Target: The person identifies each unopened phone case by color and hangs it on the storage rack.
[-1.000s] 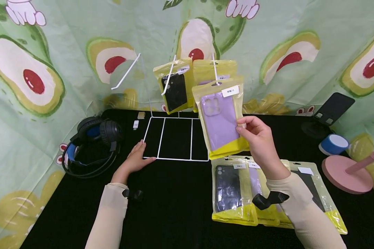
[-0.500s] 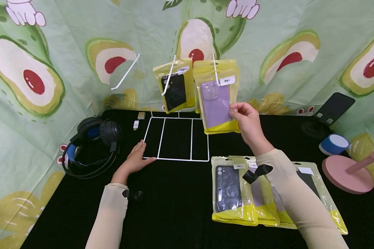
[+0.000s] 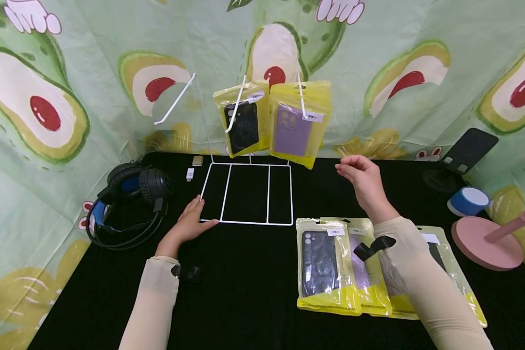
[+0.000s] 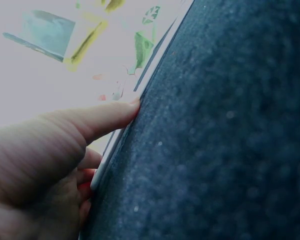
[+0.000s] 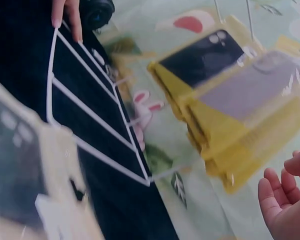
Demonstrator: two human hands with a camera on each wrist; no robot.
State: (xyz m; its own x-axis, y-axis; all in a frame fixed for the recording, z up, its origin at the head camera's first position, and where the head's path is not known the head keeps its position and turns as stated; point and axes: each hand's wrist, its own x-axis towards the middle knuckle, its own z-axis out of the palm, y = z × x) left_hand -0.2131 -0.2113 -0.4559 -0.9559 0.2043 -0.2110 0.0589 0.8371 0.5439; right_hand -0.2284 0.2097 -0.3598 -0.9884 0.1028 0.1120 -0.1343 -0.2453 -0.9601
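My left hand (image 3: 188, 226) rests at the left front corner of a white wire display rack (image 3: 245, 222), fingers straight along its base and thumb on the front bar. A bagged purple phone case (image 3: 290, 133) hangs from the rack's right hook, with other yellow bags behind it in the right wrist view. From the middle hook hangs a bagged black phone case (image 3: 242, 127). To the right of the purple case is my right hand (image 3: 365, 184), apart from the bag, loosely curled and holding nothing. The left hook (image 3: 175, 99) carries nothing.
Several bagged phone cases (image 3: 319, 265) lie overlapping at the front right, partly under my right forearm. Black headphones (image 3: 131, 204) and a small white USB stick (image 3: 190, 174) are at left. A phone stand (image 3: 470, 151), blue tape roll (image 3: 469, 201) and pink round base (image 3: 485, 245) stand right.
The bagged purple phone case has moved back and onto the right hook. My right hand has let go of it and drawn away to the right. My left hand has stayed put.
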